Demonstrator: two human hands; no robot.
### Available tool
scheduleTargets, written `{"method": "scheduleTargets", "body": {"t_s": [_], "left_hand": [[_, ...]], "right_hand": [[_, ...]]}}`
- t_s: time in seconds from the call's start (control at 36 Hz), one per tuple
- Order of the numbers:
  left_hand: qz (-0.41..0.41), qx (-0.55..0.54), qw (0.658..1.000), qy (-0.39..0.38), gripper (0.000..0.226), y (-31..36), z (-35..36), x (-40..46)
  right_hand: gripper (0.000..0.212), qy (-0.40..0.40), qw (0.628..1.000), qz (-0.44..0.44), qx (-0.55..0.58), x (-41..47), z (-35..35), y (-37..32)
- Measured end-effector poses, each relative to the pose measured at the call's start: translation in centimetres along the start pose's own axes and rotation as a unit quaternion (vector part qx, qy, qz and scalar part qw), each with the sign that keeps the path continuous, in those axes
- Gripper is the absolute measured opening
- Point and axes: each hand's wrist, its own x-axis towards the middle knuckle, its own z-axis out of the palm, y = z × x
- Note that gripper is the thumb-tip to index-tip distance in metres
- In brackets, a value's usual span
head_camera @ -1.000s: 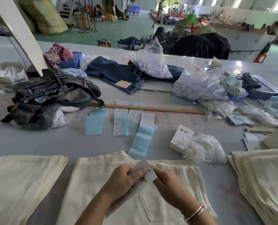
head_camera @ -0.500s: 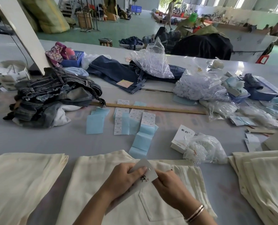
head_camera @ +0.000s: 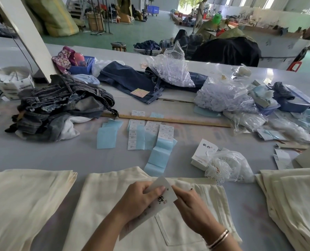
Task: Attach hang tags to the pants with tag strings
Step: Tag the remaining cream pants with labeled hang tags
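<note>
Cream pants (head_camera: 103,211) lie flat before me, back pocket up. My left hand (head_camera: 138,201) grips a white hang tag (head_camera: 162,198) with black characters, thumb on its face, just above the waistband. My right hand (head_camera: 192,209) pinches the tag's right edge near its punched hole. Whether a string runs between those fingers I cannot make out. A clear bag of white tag strings (head_camera: 226,165) and a white box of tags (head_camera: 203,154) sit to the right, past the pants.
More cream pants are stacked at left (head_camera: 24,205) and right (head_camera: 295,205). Blue and white label sheets (head_camera: 150,138) and a wooden ruler (head_camera: 168,120) lie mid-table. A denim pile (head_camera: 60,109), dark jeans (head_camera: 132,82) and plastic bags (head_camera: 223,95) crowd the far side.
Both hands stay together on the tag over the waistband. The tag's top corner has tilted up slightly. The view has shifted a little.
</note>
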Motion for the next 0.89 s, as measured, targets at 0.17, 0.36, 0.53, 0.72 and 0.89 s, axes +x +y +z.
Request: {"method": "scheduleTargets", "body": {"t_s": [0.17,0.36,0.53,0.72,0.89], "left_hand": [[-0.003,-0.005,1.000,-0.008,0.036,0.0,0.2,-0.1],[-0.008,0.017,1.000,-0.003,0.035,-0.2,0.2,-0.2],[-0.004,0.019,1.000,0.000,0.029,0.1,0.3,-0.2],[-0.011,0.031,0.999,-0.012,0.025,0.0,0.3,-0.2],[0.065,0.126,0.979,0.144,0.036,-0.6,1.4,-0.1]], "right_hand": [[0.028,-0.008,0.999,0.019,0.026,-0.1,0.1,-0.2],[0.026,-0.027,0.999,0.028,-0.026,0.0,0.3,-0.1],[0.030,-0.035,0.998,0.030,-0.033,0.0,0.4,0.0],[0.022,-0.038,0.997,0.048,-0.040,-0.1,0.6,0.2],[0.021,-0.046,0.993,0.074,-0.082,-0.1,1.0,0.5]]}}
